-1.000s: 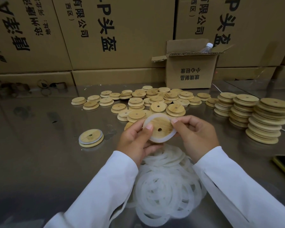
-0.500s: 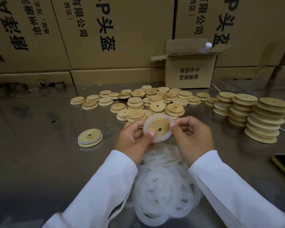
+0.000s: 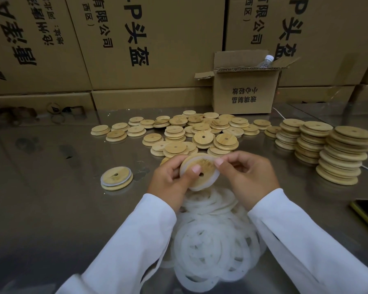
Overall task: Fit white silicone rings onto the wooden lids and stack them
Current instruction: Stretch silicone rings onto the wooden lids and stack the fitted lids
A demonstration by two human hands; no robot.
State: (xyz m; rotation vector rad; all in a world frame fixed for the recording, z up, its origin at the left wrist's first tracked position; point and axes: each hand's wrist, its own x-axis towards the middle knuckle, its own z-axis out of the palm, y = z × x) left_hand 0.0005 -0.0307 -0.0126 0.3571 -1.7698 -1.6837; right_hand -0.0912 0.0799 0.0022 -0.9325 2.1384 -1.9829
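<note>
Holding wooden lid (image 3: pixel 206 168) between grips: left grip (image 3: pixel 170 183) clasps lid's edge, right grip (image 3: pixel 251 177) pinches white ring (image 3: pixel 216 180) on its rim.

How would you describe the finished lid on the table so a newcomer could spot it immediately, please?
Start at the steel table, then look left of the left hand, apart from the scattered lids. One wooden lid lies there alone; unlike the bare ones, it wears a white ring.

both hands (image 3: pixel 170 181) gripping ringed wooden lid (image 3: pixel 200 172)
</note>
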